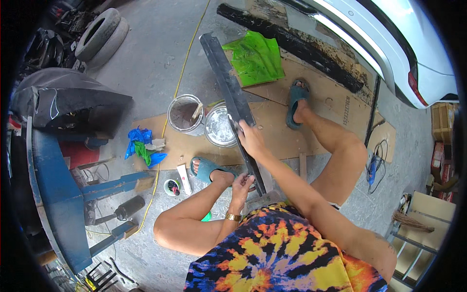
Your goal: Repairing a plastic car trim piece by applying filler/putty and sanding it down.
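A long, narrow black trim panel (227,82) slants across the middle, its near end by my lap and its far end raised over the cardboard. Dusty grey patches show on its surface. My left hand (241,189), with a gold watch at the wrist, pinches the panel's edge near the lower end. Partway up, my right hand (252,139) is closed over the panel, fingertips at its edge. Whether a small tool is also under those fingers is hidden. An open can (171,117) holding grey paste and a stick stands left of the panel, beside a round metal lid (219,129).
Cardboard sheets (321,138) cover the floor under my feet. Nearby lie a white tube (184,179), a small tub (167,189), crumpled blue plastic (139,136) and a green sheet (258,58). A yellow cord (181,80) crosses the left. A white car (389,44) stands at far right.
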Motion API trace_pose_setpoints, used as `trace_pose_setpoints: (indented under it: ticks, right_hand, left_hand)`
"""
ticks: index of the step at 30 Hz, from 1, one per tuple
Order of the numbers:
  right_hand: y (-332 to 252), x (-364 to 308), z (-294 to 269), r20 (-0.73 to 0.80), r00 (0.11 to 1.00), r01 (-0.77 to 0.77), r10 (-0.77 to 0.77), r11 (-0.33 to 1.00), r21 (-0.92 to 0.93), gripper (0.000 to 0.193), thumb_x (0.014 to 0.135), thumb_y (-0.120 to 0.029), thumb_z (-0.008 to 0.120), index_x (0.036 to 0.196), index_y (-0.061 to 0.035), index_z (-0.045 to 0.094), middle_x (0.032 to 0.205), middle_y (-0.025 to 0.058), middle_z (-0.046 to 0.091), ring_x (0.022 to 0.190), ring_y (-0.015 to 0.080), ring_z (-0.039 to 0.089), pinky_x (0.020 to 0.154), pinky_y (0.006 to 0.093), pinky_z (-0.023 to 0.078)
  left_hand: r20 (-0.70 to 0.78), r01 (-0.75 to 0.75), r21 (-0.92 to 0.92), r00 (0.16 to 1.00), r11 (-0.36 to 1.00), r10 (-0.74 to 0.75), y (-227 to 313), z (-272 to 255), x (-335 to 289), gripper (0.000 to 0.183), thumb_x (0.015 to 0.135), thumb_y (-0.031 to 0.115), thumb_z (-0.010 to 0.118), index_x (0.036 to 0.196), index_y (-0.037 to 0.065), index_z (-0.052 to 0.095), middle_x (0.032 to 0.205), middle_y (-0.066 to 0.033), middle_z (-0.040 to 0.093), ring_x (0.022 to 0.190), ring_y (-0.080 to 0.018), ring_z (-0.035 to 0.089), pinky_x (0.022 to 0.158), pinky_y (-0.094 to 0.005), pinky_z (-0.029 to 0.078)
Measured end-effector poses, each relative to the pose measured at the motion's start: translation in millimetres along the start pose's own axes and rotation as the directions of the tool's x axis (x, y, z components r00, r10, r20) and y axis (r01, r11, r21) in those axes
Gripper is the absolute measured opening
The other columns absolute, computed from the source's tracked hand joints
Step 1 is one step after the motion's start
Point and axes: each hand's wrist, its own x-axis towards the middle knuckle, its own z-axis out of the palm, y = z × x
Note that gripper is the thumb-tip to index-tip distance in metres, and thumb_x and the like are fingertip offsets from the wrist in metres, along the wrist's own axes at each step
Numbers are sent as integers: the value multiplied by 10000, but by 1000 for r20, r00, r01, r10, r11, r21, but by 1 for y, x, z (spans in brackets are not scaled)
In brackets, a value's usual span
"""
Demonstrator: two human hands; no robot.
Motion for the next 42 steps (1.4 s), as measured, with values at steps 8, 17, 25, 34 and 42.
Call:
trace_pose_setpoints:
  ticks: [8,17,25,34,42]
  right_hand:
    - [8,65,6,-53,995,81,-87,992,-92,240,857,-128,564,1081,-72,498,704,217,615,694,421,608,623,525,468]
    - [4,-75,-4,-5,1000,-11,12,999,35,249,872,-137,548,1105,-74,484,717,228,590,683,424,590,587,536,439]
    - [0,-87,-1,18,1000,7,-8,999,42,223,887,-175,551,1071,-65,488,774,236,599,721,422,599,614,521,441]
    - [15,-63,-2,-90,996,14,-6,995,94,243,894,-173,532,1102,-65,465,675,214,597,638,417,596,558,518,447]
    - [-1,-102,-11,37,998,-53,49,990,128,196,885,-142,522,1052,-61,458,690,222,603,637,427,595,553,523,444]
  left_hand:
    - [39,-14,7,999,1000,14,7,6,3,547,892,284,643,1288,-49,464,1073,-64,579,975,-146,568,757,-336,548]
    - [-5,-24,-6,1000,1000,24,0,1,0,458,894,263,642,1239,-9,511,1012,-29,591,905,-106,570,721,-310,547]
    - [-42,-60,-16,997,998,59,-1,-8,4,517,886,300,657,1247,-33,496,1016,-38,600,881,-112,580,697,-296,547]
    - [-9,-27,34,1000,999,27,13,3,0,589,884,349,649,1285,-39,462,1025,-38,564,917,-115,543,745,-322,529]
    - [-69,-32,25,997,999,34,2,-4,-5,499,889,370,639,1217,11,531,1045,-26,577,929,-127,552,769,-339,519]
